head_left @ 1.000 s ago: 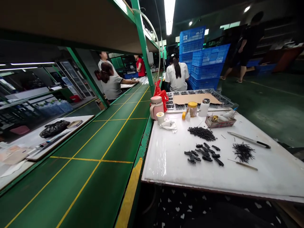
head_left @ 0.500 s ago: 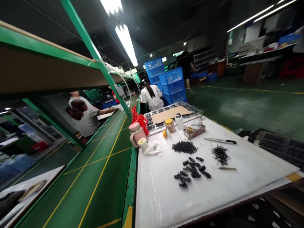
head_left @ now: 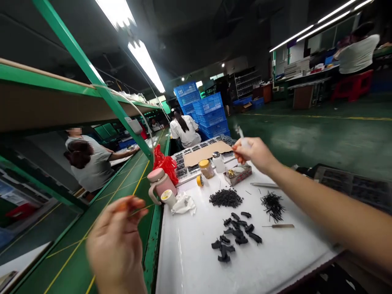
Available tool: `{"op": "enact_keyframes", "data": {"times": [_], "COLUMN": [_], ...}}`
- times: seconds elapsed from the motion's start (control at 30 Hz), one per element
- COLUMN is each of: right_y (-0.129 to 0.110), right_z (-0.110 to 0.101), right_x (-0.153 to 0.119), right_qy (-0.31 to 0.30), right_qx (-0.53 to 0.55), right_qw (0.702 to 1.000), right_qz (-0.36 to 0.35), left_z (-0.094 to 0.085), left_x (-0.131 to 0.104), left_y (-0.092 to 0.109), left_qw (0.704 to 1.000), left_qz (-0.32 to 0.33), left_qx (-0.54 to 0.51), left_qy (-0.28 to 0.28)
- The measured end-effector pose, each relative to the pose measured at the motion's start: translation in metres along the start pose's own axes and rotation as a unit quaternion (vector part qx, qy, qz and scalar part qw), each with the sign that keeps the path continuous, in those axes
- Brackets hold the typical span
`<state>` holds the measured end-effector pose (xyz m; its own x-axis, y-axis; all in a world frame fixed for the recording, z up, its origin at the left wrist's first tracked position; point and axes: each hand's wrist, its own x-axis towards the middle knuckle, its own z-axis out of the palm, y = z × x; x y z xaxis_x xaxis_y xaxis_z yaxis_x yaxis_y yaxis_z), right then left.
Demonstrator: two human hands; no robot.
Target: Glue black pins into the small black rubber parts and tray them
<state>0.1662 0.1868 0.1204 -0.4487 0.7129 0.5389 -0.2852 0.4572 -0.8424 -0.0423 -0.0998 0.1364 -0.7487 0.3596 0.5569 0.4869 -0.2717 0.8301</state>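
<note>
My right hand [head_left: 252, 153] is raised over the far right part of the white tabletop [head_left: 196, 261], its fingers closed round a small white bottle with a narrow tip [head_left: 241, 132]. Beneath it is a small open box [head_left: 241, 175] with a brass-coloured piece inside. My left hand [head_left: 118, 241], blurred, hovers over the green belt left of the table. Its fingers are loosely curled and apart, with nothing visible in them. Orange covers show on fingertips of both hands. Nearer on the table lie curved black parts [head_left: 237, 230], small black pieces [head_left: 226, 197] and thin black strips [head_left: 272, 206].
A pink jug [head_left: 162, 183], a white tub [head_left: 168, 198], crumpled tissue [head_left: 185, 204] and a yellow-lidded jar [head_left: 206, 169] line the far left. A thin-bladed tool [head_left: 283, 226] lies right. Behind are compartment trays under cardboard [head_left: 208, 153], a seated person and blue crates [head_left: 211, 112].
Both hands have come into view. The small white bottle is up from the box in my right hand. The view has shifted right, bringing in a seated person at far right.
</note>
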Motion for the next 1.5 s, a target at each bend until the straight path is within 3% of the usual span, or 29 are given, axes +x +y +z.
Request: {"op": "enact_keyframes", "data": {"times": [0.07,0.17,0.27,0.33,0.53,0.67,0.83,0.93,1.07,1.23,1.37,1.5], "right_y": [0.041,0.079,0.094,0.097,0.090,0.088,0.089,0.086,0.079,0.077,0.079,0.078], "right_z": [0.013,0.025,0.026,0.021,0.014,0.017,0.018,0.017,0.020,0.031,0.040,0.047], "right_x": [-0.022,-0.042,-0.050,-0.053,-0.060,-0.062,-0.062,-0.063,-0.067,-0.078,-0.084,-0.087], "right_qy": [-0.035,-0.051,-0.017,-0.008,-0.011,-0.041,-0.057,-0.057,-0.068,-0.164,-0.236,-0.257], "right_qx": [-0.012,-0.026,-0.121,-0.193,-0.208,-0.234,-0.234,-0.242,-0.240,-0.233,-0.219,-0.171], "right_qw": [0.996,0.991,0.991,0.981,0.978,0.971,0.969,0.967,0.966,0.953,0.941,0.950], "right_qz": [0.082,0.118,0.059,0.009,-0.007,-0.027,-0.049,-0.055,-0.075,-0.106,-0.105,-0.049], "left_z": [0.008,0.019,0.034,0.047,0.073,0.073,0.075,0.075,0.073,0.078,0.086,0.093], "left_x": [-0.001,-0.006,-0.013,-0.018,-0.038,-0.050,-0.051,-0.048,-0.045,-0.047,-0.053,-0.059], "left_y": [-0.033,-0.072,-0.088,-0.090,-0.099,-0.109,-0.116,-0.119,-0.121,-0.120,-0.121,-0.120], "left_qw": [0.985,0.901,0.825,0.797,0.733,0.703,0.696,0.702,0.759,0.838,0.864,0.884], "left_qz": [-0.096,-0.157,-0.125,-0.106,-0.137,-0.122,-0.079,-0.100,-0.165,-0.229,-0.264,-0.254], "left_qx": [0.059,0.263,0.406,0.435,0.335,0.325,0.347,0.348,0.291,0.190,0.111,0.081], "left_qy": [-0.132,-0.308,-0.373,-0.406,-0.576,-0.620,-0.624,-0.613,-0.558,-0.458,-0.415,-0.384]}}
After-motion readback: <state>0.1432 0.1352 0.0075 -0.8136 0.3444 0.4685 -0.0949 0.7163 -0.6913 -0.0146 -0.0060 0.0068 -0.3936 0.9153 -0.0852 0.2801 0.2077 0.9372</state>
